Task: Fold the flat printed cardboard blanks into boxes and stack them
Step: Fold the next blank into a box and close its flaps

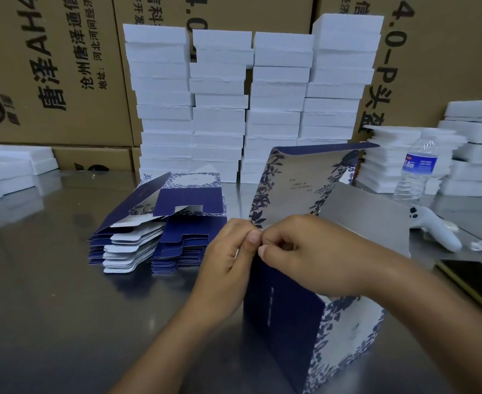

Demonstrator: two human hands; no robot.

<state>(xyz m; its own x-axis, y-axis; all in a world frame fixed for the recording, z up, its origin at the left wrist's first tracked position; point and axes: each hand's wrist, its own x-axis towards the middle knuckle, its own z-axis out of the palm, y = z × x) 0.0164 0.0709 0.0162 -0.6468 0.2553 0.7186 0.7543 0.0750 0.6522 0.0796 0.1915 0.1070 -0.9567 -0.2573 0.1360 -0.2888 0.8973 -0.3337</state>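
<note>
A half-formed blue and white printed box (288,314) stands upright on the steel table (49,308) at centre right, its lid panel (299,180) raised and a plain grey flap (365,211) open behind. My left hand (228,257) and my right hand (313,251) meet at the box's top left corner, and both pinch its edge with curled fingers. A pile of flat printed blanks (160,226) lies left of the box, its top blanks partly lifted.
Tall stacks of white foam blocks (248,103) stand behind, with more foam pieces (461,155) at right and foam trays (9,169) at left. A water bottle (416,172), a white controller (433,228) and a dark phone (478,282) lie at right. Brown cartons (52,66) form the back wall.
</note>
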